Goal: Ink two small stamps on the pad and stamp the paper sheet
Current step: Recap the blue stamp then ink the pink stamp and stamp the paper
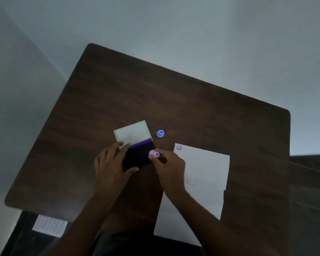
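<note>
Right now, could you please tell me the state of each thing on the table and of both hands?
Ink pad: open, white lid flipped back.
Pink stamp: held tilted at the pad's edge.
Blue stamp: resting on the table, untouched.
Paper sheet: flat, one smiley print at its corner.
Left hand: steadying the pad.
Right hand: grip on the pink stamp.

Both forearms enter from 6 o'clock. The left hand lies flat, palm down, fingers spread toward 1 o'clock, thumb out at 3. The right hand is curled, fingertips pinched toward 11 o'clock.
</note>
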The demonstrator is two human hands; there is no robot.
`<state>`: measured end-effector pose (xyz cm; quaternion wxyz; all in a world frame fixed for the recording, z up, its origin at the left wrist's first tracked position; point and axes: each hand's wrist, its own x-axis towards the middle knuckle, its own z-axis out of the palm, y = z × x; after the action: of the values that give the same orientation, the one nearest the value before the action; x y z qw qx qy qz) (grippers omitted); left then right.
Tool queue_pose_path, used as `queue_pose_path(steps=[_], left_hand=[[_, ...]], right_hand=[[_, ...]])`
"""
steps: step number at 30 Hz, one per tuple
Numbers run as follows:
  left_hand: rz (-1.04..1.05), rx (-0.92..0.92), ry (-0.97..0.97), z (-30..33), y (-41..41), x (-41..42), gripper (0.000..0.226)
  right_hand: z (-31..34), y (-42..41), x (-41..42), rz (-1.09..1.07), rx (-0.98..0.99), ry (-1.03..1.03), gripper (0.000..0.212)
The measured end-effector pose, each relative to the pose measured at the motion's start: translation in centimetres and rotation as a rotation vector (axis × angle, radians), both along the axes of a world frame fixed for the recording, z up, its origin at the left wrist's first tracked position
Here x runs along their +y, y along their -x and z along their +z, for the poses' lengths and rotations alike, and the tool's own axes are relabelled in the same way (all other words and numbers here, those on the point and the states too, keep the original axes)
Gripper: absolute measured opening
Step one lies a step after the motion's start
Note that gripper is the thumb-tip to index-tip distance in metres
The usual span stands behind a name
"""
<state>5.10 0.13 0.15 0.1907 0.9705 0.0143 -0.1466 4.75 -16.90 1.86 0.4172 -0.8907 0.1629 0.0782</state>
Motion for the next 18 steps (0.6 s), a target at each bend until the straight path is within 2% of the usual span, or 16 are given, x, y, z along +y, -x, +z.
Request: queue_pose_path(steps=[4, 8, 10, 15, 18], left_hand=[[-0.067, 0.038, 0.186, 1.1, -0.3, -3.6, 0.051], [-0.01, 0.2, 0.352, 1.1, -0.8, -8.5, 0.044], [-0.045, 0.134, 0.404, 0.8, -1.3, -10.2, 0.041], [-0.151, 0.023, 0.368, -0.5, -3.5, -12.9, 0.037], [-0.21, -0.062, 0.305, -0.8, -3.7, -13.3, 0.031]], right_hand=[[-0.1, 0.7, -5.1, -0.238, -0.037, 0.029, 0.019], [-1.0, 0.6, -8.4, -0.325, -0.131, 0.129, 0.022], [-1.6, 0.2, -9.1, -0.304, -0.121, 0.146, 0.02], [-3.1, -1.1, -10.0, -0.204, 0.152, 0.088, 0.033], [-4.0, -1.3, -10.1, -0.22, 0.284, -0.028, 0.038]])
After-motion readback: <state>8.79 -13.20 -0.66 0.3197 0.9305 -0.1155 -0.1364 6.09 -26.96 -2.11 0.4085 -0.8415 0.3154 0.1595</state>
